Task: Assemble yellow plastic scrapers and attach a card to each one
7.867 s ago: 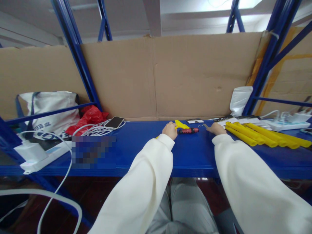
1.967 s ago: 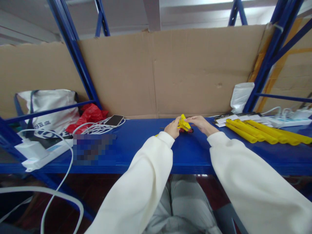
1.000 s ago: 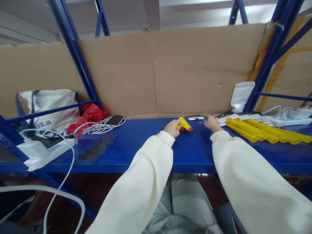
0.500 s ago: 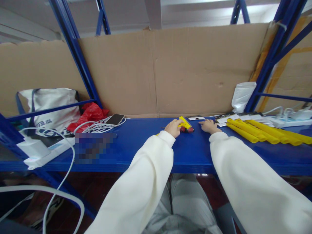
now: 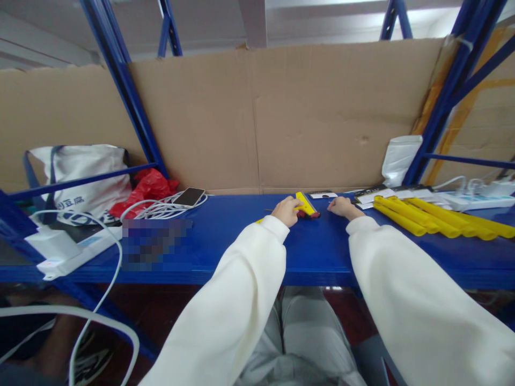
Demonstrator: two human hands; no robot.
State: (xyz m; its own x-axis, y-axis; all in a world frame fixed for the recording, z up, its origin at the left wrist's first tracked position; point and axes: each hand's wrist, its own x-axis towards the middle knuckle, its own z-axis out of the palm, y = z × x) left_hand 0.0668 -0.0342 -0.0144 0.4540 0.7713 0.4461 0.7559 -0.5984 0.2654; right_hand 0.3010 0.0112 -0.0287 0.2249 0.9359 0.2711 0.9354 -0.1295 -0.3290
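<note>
My left hand (image 5: 286,211) is closed on a yellow scraper head (image 5: 306,204), whose wide edge points away to the right above the blue shelf top (image 5: 225,236). Dark red pieces (image 5: 309,214) show just under the scraper head, too small to make out. To the right, my right hand (image 5: 341,207) is low over the shelf top with thumb and fingers pinched together. Whatever is in that pinch is too tiny to name. A flat black and white card (image 5: 323,194) lies behind the gap between my hands.
Several yellow tubes (image 5: 434,217) lie at the right, with black and white packets (image 5: 396,194) behind them. At the left are a phone (image 5: 190,197) on coiled white cable, a red plastic bag (image 5: 147,188), a cloth bag (image 5: 88,171) and a power strip (image 5: 80,257). Cardboard (image 5: 322,118) stands behind.
My right hand's fingers, stretched toward the shelf top before, are now drawn together in a pinch. The scraper head in my left hand has tilted slightly.
</note>
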